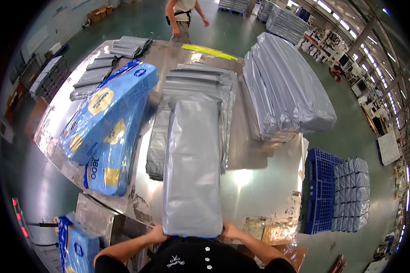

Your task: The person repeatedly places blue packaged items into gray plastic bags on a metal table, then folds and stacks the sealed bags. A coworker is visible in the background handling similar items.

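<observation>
A long grey plastic bag (193, 164), filled out into a block shape, lies on the metal table with its near end against my body. My left hand (157, 234) grips the left corner of that end, and my right hand (230, 231) grips the right corner. The fingertips are partly hidden by the bag. A thin blue strip shows along the bag's near edge. Under its far part lies a stack of flat grey bags (198, 82). To the left, two blue tissue packs (118, 98) rest one leaning over the other.
Wrapped grey parcels (287, 86) are piled on the table's right. Folded grey bags (95, 75) lie at the far left. Another blue pack (79, 245) stands low beside my left arm. A blue pallet (321, 191) is right of the table. Across the table a person (183, 18) stands.
</observation>
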`<state>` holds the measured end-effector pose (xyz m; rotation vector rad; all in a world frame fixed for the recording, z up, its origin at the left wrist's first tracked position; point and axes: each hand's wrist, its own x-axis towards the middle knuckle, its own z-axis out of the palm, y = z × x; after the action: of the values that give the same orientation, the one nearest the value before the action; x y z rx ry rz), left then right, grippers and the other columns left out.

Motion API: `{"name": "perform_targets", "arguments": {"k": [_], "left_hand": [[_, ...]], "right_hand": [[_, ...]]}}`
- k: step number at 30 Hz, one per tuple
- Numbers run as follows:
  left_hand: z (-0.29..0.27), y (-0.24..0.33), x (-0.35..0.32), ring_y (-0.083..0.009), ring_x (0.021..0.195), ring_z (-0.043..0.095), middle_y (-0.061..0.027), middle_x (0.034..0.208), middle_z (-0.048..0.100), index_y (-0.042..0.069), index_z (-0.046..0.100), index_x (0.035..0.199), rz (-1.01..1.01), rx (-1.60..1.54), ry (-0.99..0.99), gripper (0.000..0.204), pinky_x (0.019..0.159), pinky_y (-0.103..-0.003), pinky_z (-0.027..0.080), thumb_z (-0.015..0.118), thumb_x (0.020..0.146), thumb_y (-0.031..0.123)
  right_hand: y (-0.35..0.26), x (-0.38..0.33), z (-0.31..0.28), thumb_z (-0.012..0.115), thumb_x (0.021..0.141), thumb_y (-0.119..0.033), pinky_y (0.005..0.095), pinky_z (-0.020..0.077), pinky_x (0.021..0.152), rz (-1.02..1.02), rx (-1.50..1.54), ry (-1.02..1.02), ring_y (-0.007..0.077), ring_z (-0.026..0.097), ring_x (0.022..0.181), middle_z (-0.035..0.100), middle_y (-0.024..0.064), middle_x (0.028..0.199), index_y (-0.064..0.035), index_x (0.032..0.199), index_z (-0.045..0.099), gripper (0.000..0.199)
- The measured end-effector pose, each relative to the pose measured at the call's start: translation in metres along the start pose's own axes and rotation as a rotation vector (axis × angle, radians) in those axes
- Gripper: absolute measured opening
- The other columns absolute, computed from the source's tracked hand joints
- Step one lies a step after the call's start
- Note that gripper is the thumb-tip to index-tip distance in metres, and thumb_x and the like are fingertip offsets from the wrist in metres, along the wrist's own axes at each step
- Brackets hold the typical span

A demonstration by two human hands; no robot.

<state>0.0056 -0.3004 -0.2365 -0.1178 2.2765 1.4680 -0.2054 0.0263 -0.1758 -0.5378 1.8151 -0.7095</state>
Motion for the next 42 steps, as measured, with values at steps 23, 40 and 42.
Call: {"name": "perform_targets", "arguments": {"k": [23,40,42], "left_hand": [[0.001,0.053,0.04,-0.0113,0.059,0.062,-0.0071,0.067,0.067,0.0,0.064,0.072,-0.129,-0.354,0.355,0.024,0.055,-0.027,0.048,0.066,0.085,0.019],[-0.026,0.049,0.033,-0.0125,0.073,0.064,-0.0085,0.083,0.068,-0.005,0.066,0.093,-0.147,-0.679,0.289,0.013,0.068,-0.024,0.052,0.057,0.091,0.004],[-0.022,0.038,0.03,-0.0133,0.073,0.064,-0.0091,0.083,0.068,-0.006,0.066,0.093,-0.188,-0.72,0.303,0.013,0.068,-0.025,0.052,0.056,0.091,0.003]], "right_hand": [[-0.062,0.124,0.028,0.055,0.074,-0.005,0.0519,0.0424,0.087,-0.643,-0.225,1.108,0.0467,0.055,0.098,0.063,0.0265,0.098,0.002,0.093,0.065,0.023],[-0.118,0.083,0.073,0.065,0.086,-0.016,0.0285,0.047,0.067,-0.56,0.078,0.406,0.0141,0.058,0.072,0.064,0.0066,0.084,-0.0027,0.085,0.065,0.013],[-0.1,0.042,0.045,0.064,0.089,-0.014,0.0266,0.0454,0.069,-0.605,0.366,0.291,0.0108,0.055,0.075,0.061,0.0027,0.084,-0.0023,0.089,0.065,0.012]]}}
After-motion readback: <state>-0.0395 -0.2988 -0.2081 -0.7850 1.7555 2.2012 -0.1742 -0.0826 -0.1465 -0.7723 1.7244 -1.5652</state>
